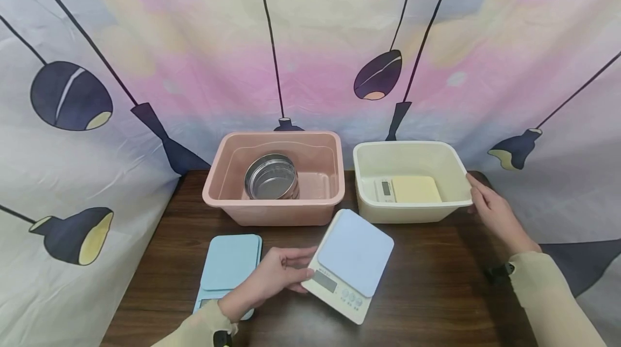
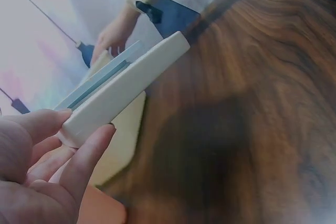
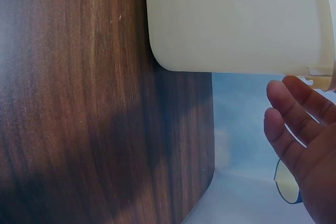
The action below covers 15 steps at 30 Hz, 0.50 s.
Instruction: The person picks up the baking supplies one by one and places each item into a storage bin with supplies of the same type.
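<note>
My left hand point(image 1: 275, 277) pinches a white kitchen scale point(image 1: 355, 266) at one corner, thumb on top and fingers beneath. Tilted and raised over the table, the scale has a pale blue platform, a small display and buttons. Seen edge-on in the left wrist view, the scale point(image 2: 128, 87) is between thumb and fingers. My right hand point(image 1: 497, 215) holds the right rim of a cream basin point(image 1: 412, 213). From below, the right wrist view shows the fingertips point(image 3: 274, 88) near that rim, some of them free. Inside the basin lies a scale with a yellow platform point(image 1: 416, 189).
A pink basin point(image 1: 278, 213) stands left of the cream one, with round metal sieves or pans point(image 1: 271, 177) nested in it. Partly behind my left hand, a light blue kitchen scale point(image 1: 230, 263) lies on the dark wooden table point(image 1: 436, 282). A patterned curtain point(image 1: 310, 40) hangs behind.
</note>
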Each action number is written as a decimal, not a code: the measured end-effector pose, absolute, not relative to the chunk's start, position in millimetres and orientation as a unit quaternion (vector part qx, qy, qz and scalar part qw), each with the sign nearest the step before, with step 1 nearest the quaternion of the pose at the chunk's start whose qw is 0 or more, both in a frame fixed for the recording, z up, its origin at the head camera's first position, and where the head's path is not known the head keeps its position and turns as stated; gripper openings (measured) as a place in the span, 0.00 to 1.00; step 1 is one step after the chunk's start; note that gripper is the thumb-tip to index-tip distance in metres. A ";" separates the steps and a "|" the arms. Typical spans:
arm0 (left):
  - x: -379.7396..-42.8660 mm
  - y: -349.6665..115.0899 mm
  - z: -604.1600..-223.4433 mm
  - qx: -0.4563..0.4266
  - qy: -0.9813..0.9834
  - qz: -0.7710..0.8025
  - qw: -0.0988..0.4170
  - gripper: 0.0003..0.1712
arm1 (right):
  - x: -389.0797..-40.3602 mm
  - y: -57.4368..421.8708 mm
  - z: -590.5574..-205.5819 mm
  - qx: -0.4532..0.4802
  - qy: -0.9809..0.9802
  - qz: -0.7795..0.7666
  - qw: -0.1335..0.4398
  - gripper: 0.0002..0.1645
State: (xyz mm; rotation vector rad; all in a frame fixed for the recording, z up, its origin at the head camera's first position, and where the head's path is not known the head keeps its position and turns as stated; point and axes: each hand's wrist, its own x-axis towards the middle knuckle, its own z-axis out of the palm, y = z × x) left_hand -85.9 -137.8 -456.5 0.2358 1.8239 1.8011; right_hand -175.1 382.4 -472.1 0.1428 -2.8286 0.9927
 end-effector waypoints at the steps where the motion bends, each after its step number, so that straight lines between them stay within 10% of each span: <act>1: -87.8 -136.8 -452.3 0.092 0.681 0.670 0.282 0.31 | -175.1 382.4 -471.9 0.049 -0.940 0.330 0.071 0.32; 15: -128.7 -114.7 -403.3 0.180 0.696 0.644 0.261 0.30 | -175.2 380.6 -469.5 0.049 -0.941 0.329 0.068 0.32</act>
